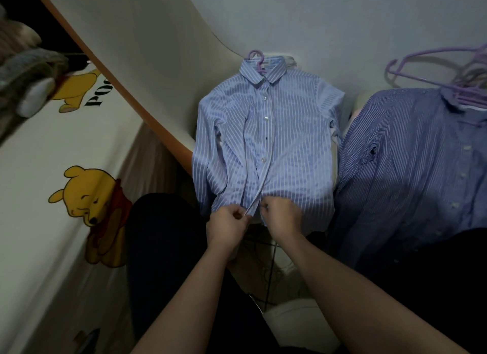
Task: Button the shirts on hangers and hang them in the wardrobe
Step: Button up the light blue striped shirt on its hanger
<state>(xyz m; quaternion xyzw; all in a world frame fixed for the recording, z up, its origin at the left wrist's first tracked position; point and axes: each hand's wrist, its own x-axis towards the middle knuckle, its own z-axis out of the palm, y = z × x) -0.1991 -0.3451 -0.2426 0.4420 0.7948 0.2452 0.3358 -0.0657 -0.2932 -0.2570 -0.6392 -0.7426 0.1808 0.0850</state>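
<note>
A light blue striped shirt [284,143] lies flat in front of me on a purple hanger [256,56], whose hook shows above the collar. Several buttons down its front are fastened. At the bottom hem my left hand [228,223] pinches the left edge of the placket. My right hand [283,215] pinches the right edge beside it, fingers curled on the cloth. A darker blue striped shirt [411,169] lies to the right, with its buttons showing in a row.
Several loose purple hangers [448,71] are piled at the top right. A sheet printed with yellow cartoon bears [87,195] covers the left. An orange-edged panel [105,71] runs diagonally. My dark-clothed legs [163,248] are below. Cables lie on the floor between.
</note>
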